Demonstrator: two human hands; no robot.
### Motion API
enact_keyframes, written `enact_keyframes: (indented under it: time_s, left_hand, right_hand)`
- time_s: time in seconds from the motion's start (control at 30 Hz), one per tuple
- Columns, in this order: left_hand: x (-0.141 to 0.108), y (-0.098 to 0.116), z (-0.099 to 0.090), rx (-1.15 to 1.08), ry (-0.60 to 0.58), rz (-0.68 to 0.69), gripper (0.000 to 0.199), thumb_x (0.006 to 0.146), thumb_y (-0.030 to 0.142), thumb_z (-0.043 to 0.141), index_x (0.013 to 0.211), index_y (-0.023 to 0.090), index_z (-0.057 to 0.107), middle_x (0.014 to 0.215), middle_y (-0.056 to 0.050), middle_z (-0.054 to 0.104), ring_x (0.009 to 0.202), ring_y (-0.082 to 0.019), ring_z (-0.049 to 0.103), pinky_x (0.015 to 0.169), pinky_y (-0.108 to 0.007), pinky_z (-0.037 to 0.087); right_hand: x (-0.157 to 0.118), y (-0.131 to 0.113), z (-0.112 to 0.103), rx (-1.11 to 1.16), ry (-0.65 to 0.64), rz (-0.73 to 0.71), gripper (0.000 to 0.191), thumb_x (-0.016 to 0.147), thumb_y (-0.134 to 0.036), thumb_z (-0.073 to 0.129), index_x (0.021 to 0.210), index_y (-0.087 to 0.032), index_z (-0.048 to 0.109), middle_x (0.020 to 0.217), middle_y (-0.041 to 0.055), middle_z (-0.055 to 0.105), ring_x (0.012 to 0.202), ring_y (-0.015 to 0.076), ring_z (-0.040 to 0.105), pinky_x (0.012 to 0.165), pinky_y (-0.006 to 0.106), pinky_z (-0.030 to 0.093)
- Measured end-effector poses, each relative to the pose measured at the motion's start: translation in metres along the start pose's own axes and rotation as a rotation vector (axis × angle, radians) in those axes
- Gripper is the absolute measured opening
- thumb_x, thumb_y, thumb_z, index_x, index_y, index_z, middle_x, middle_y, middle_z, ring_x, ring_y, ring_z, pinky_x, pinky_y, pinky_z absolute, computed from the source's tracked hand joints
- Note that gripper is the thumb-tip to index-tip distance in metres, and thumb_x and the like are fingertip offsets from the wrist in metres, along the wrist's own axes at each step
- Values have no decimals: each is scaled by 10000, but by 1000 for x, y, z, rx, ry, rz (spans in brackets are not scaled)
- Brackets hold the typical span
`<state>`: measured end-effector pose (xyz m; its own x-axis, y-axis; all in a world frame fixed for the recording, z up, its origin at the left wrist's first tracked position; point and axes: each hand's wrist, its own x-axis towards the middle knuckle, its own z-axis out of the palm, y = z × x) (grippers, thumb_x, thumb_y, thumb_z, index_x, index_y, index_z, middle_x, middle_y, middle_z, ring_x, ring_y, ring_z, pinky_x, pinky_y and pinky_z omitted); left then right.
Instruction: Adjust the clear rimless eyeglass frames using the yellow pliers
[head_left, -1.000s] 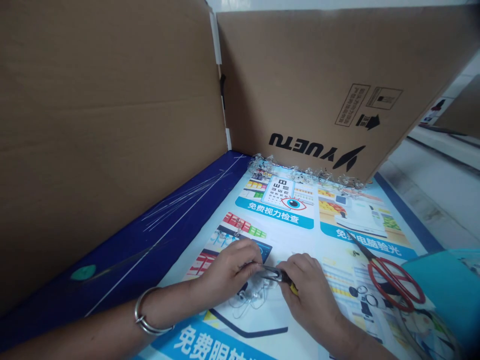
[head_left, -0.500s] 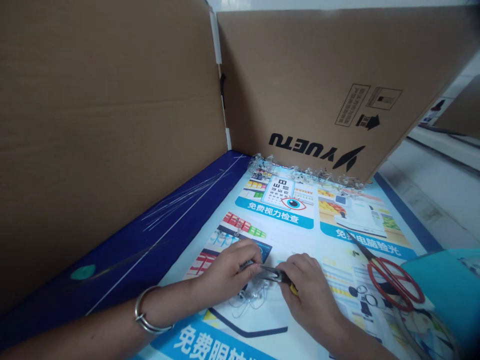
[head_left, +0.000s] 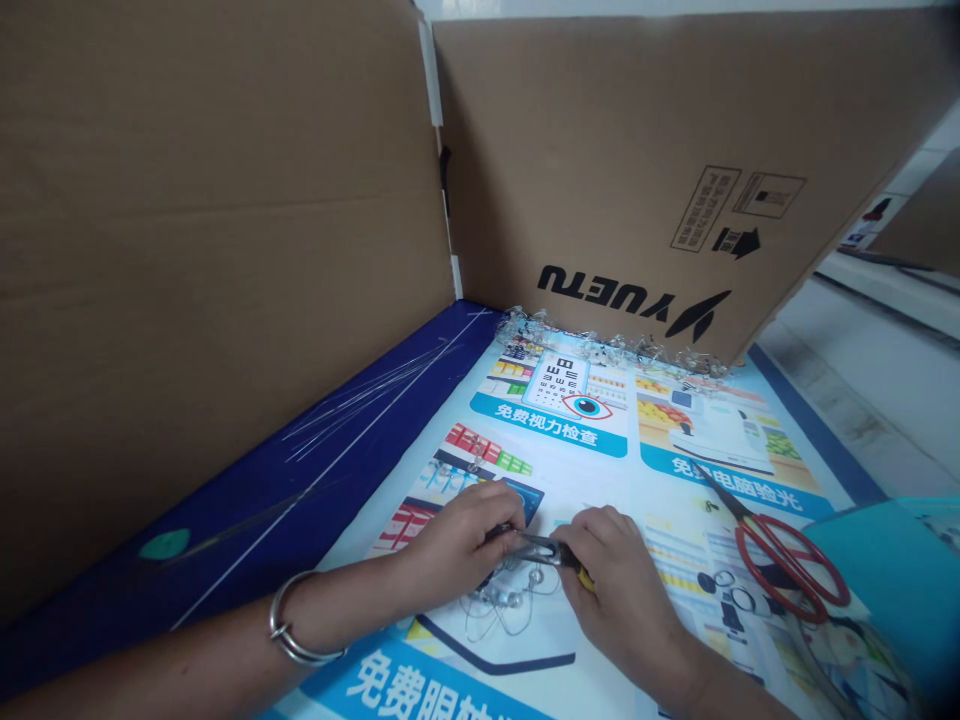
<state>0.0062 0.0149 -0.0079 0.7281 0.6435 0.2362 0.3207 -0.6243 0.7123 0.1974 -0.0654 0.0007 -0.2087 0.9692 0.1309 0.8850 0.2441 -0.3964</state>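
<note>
My right hand [head_left: 619, 580] is wrapped round the black and yellow handles of small metal pliers [head_left: 541, 549], whose jaws point left. The fingers of my left hand [head_left: 469, 530] are pinched at the tip of the pliers; what they hold there is too small to make out. Just below the pliers, a tangle of thin wire with clear beads [head_left: 506, 598] hangs or lies over the printed sheet, partly hidden by my left hand.
Red-handled scissors [head_left: 787, 565] lie at the right, beside a turquoise object [head_left: 889, 550]. Clear beaded pieces [head_left: 615, 350] line the base of the cardboard wall [head_left: 615, 180]. Thin strands [head_left: 367, 400] and a green piece [head_left: 165, 544] are on the blue left border.
The wire and beads below the pliers have shifted and spread to the right, with larger loops showing. Both hands and the pliers have hardly moved.
</note>
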Motion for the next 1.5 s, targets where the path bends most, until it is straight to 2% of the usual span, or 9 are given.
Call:
enact_keyframes:
  time_s: [0.4, 0.93, 1.5]
  left_hand:
    - [2, -2, -3, -45, 85, -130, 60, 828, 129, 497, 818, 183, 520, 795, 5, 527, 766, -145, 502, 680, -250, 385]
    - [3, 0, -5, 6, 1, -71, 73, 819, 119, 515, 811, 183, 548, 809, -2, 553, 800, -154, 502, 704, -258, 376]
    - [4, 0, -5, 23, -32, -38, 119, 789, 75, 548, 835, 185, 553, 825, 9, 547, 795, -145, 492, 711, -258, 365]
  right_hand:
    - [1, -1, -2, -4, -12, 3, 194, 788, -132, 497, 938, -224, 580, 898, 37, 519, 872, 210, 419, 756, 350, 323]
    - [1, 1, 0, -19, -9, -13, 183, 781, -130, 503, 922, -220, 575, 879, 37, 512, 862, 210, 415, 751, 352, 319]
    - [2, 2, 1, -21, -16, -27, 168, 781, -142, 512, 919, -219, 571, 884, 39, 513, 865, 210, 416, 749, 347, 317]
